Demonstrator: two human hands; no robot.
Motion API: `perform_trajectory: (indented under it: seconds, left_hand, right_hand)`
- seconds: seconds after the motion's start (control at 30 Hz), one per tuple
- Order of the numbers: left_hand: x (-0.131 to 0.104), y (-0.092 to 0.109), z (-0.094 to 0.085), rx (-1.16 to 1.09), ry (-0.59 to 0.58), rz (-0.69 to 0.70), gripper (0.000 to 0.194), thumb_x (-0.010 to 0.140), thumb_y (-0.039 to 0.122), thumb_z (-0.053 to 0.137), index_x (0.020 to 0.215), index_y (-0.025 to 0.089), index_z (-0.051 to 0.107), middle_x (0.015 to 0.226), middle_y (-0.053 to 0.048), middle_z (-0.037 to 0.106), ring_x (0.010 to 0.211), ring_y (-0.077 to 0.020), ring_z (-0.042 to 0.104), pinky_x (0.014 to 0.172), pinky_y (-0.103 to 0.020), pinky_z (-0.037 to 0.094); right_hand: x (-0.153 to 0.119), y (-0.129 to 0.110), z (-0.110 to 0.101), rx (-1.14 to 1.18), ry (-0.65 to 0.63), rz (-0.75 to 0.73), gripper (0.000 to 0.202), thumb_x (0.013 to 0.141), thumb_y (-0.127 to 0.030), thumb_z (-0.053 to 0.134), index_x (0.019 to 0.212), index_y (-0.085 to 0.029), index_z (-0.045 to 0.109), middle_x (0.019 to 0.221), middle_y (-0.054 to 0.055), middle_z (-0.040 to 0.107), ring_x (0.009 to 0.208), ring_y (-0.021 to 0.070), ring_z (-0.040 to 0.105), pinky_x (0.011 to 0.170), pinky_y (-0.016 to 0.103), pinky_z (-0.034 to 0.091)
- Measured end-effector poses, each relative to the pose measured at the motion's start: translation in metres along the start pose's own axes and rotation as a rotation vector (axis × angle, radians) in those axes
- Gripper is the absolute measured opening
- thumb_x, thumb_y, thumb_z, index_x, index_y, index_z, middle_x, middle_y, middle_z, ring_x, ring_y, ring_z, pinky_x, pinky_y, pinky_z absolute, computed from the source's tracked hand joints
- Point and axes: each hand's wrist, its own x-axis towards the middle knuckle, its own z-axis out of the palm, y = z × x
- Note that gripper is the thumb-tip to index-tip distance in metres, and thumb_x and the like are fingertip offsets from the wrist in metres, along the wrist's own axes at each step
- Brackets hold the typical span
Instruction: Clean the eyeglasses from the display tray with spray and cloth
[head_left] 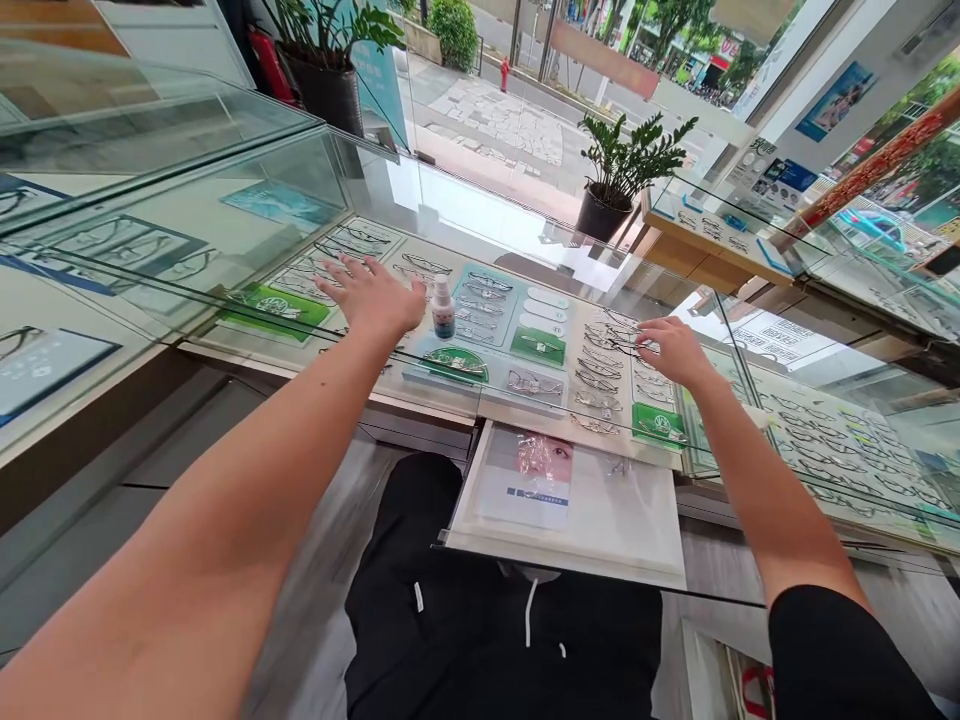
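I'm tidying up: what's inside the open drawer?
The drawer holds a printed sheet. The counter covers the drawer's far end, so anything there can't be seen.

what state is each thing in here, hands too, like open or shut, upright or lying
left hand, open and spread
right hand, partly curled; can't tell if it holds anything
drawer, pulled open
leaflet, lying in the drawer
small bottle, upright
eyeglasses, laid out in rows
potted plants, upright

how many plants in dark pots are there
2: one potted plant at the upper left, the other potted plant right of centre, beyond the right hand. Others may be hidden.
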Motion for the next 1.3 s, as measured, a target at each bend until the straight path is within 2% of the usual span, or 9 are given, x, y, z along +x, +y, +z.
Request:
perform_trajectory:
  seconds: [0.13, 0.4, 0.63, 0.77, 0.9, 1.0, 1.1, 1.2, 1.3]
  left_hand:
    - [-0.001, 0.000, 0.000, 0.018, 0.005, -0.004, 0.106, 0.097, 0.073, 0.030, 0.171, -0.003, 0.020, 0.180, -0.031, 0.012, 0.167, -0.0512, 0.004, 0.131, -0.068, 0.003]
    - [-0.004, 0.000, -0.002, -0.006, 0.021, 0.015, 0.103, 0.099, 0.069, 0.034, 0.170, -0.005, 0.022, 0.179, -0.032, 0.012, 0.166, -0.0521, 0.006, 0.131, -0.069, 0.005]
    - [-0.003, 0.002, -0.001, -0.015, -0.001, 0.008, 0.099, 0.106, 0.064, 0.041, 0.170, -0.008, 0.018, 0.178, -0.036, 0.009, 0.164, -0.0552, 0.002, 0.128, -0.072, 0.002]
    - [-0.003, 0.001, 0.000, -0.036, 0.001, 0.019, 0.099, 0.107, 0.063, 0.044, 0.169, -0.009, 0.017, 0.177, -0.037, 0.009, 0.164, -0.0548, 0.002, 0.127, -0.072, 0.000]
    - [-0.003, 0.000, 0.001, -0.048, 0.002, 0.030, 0.098, 0.109, 0.063, 0.045, 0.169, -0.009, 0.017, 0.177, -0.037, 0.008, 0.164, -0.0539, 0.001, 0.127, -0.072, -0.001]
    - [-0.003, 0.001, 0.000, -0.058, 0.007, 0.026, 0.096, 0.109, 0.062, 0.045, 0.168, -0.009, 0.018, 0.177, -0.037, 0.009, 0.164, -0.0530, 0.001, 0.127, -0.071, -0.002]
    - [-0.004, 0.001, 0.000, -0.064, 0.007, 0.025, 0.096, 0.110, 0.062, 0.044, 0.168, -0.009, 0.018, 0.177, -0.037, 0.009, 0.164, -0.0530, 0.001, 0.127, -0.071, -0.003]
    - [-0.003, 0.002, 0.000, -0.060, 0.005, 0.021, 0.096, 0.109, 0.062, 0.045, 0.169, -0.008, 0.017, 0.177, -0.037, 0.009, 0.164, -0.0531, 0.001, 0.128, -0.071, -0.003]
    - [-0.001, 0.002, 0.002, -0.041, 0.001, 0.009, 0.096, 0.109, 0.062, 0.045, 0.169, -0.007, 0.018, 0.177, -0.036, 0.009, 0.164, -0.0533, 0.001, 0.128, -0.071, -0.002]
  right_hand:
    - [0.005, -0.009, 0.006, 0.068, 0.031, 0.003, 0.017, 0.092, -0.031, 0.064, 0.090, -0.023, 0.079, 0.115, 0.011, 0.080, 0.115, 0.0350, 0.063, 0.101, 0.054, 0.046]
    - [0.003, -0.038, 0.004, 0.048, 0.062, 0.114, 0.009, 0.085, -0.026, 0.064, 0.081, -0.023, 0.071, 0.099, 0.010, 0.077, 0.103, 0.0336, 0.062, 0.095, 0.051, 0.045]
    - [-0.024, -0.078, -0.027, 0.335, 0.073, 0.092, 0.010, 0.084, -0.022, 0.063, 0.075, -0.024, 0.058, 0.089, 0.006, 0.070, 0.093, 0.0290, 0.060, 0.091, 0.047, 0.045]
    - [-0.052, -0.131, -0.060, 0.540, -0.060, -0.037, 0.012, 0.085, -0.015, 0.061, 0.078, -0.025, 0.058, 0.089, 0.004, 0.068, 0.093, 0.0267, 0.059, 0.091, 0.044, 0.045]
    - [-0.078, -0.190, -0.075, 0.721, -0.352, -0.146, 0.015, 0.086, -0.010, 0.061, 0.083, -0.024, 0.060, 0.091, 0.003, 0.066, 0.091, 0.0234, 0.060, 0.087, 0.039, 0.047]
    - [-0.094, -0.220, -0.062, 0.732, -0.488, -0.211, 0.017, 0.086, -0.007, 0.061, 0.083, -0.023, 0.058, 0.093, 0.003, 0.066, 0.094, 0.0224, 0.060, 0.089, 0.038, 0.047]
    - [-0.103, -0.231, -0.027, 0.698, -0.516, -0.234, 0.017, 0.085, -0.006, 0.062, 0.083, -0.023, 0.058, 0.096, 0.004, 0.066, 0.098, 0.0238, 0.059, 0.088, 0.038, 0.046]
    - [-0.105, -0.225, 0.018, 0.635, -0.415, -0.212, 0.018, 0.085, -0.006, 0.062, 0.086, -0.023, 0.058, 0.098, 0.006, 0.066, 0.100, 0.0259, 0.058, 0.088, 0.040, 0.047]
    - [-0.098, -0.211, 0.063, 0.622, -0.195, -0.197, 0.017, 0.087, -0.007, 0.061, 0.087, -0.024, 0.058, 0.098, 0.007, 0.065, 0.100, 0.0274, 0.057, 0.092, 0.042, 0.048]
